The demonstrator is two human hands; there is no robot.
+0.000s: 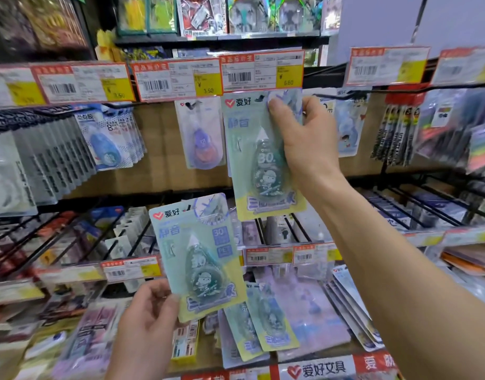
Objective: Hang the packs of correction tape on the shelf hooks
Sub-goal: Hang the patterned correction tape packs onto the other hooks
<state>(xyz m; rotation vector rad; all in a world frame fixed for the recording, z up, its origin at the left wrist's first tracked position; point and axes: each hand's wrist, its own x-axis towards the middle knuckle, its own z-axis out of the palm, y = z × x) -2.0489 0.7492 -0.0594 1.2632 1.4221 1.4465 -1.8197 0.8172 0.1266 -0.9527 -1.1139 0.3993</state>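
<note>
Raised pack (246,165) in right hand (304,141) (second pack (197,259) in left hand (148,319))

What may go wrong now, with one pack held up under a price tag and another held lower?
The right hand grips the upper pack near its hang hole, just under a price tag; the hook is hidden, so the hole might miss it. The left hand holds the lower pack only by its bottom corner; it could slip and fall.
</note>
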